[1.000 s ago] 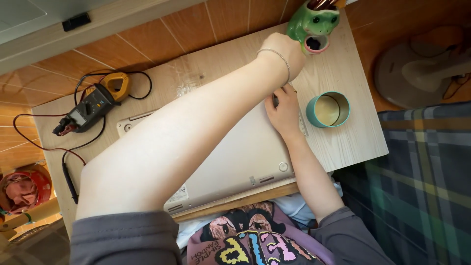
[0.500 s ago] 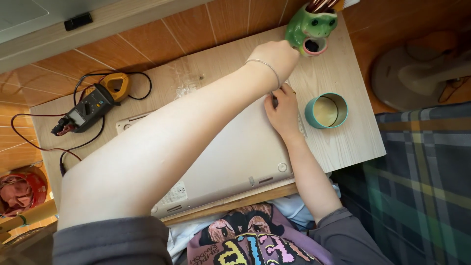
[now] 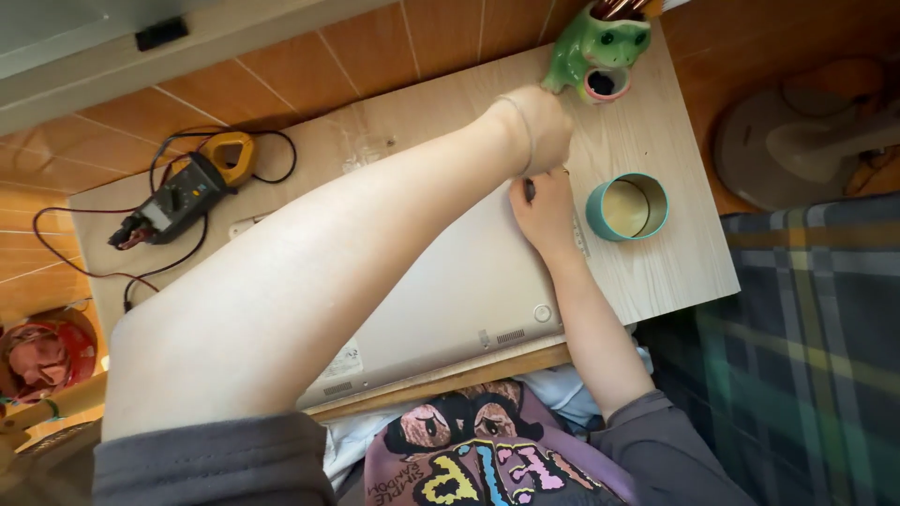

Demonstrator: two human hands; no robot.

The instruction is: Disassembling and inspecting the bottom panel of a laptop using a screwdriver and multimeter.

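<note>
Where the small wooden table (image 3: 656,272) meets the orange tiled floor (image 3: 309,66), a green frog-shaped ceramic holder (image 3: 600,47) stands at the far corner — copper-coloured rods poke from its top, and its open mouth is a dark, pink-rimmed hollow. Just beside the hands sits a teal-rimmed round tin (image 3: 627,206), open, its pale yellowish inside bare as far as the view shows.

The table is light wood grain. On it lies an upturned silver laptop (image 3: 469,281), underside up, with rubber feet, a vent slot and a label visible. At the left end rests a yellow-and-black clamp meter (image 3: 183,192) with red and black leads (image 3: 66,253) trailing off the edge. A plaid blanket (image 3: 806,356) fills the right side; a grey fan base (image 3: 797,141) stands on the floor beyond it.

Left hand (image 3: 539,126) — arm stretched across the laptop, bracelet at the wrist, fingers curled down at the laptop's far edge, near the frog holder; what they grip is hidden. Right hand (image 3: 544,211) — resting on the laptop's far right corner, fingers bunched together around a small dark tool tip (image 3: 530,190) pointing at the case.
</note>
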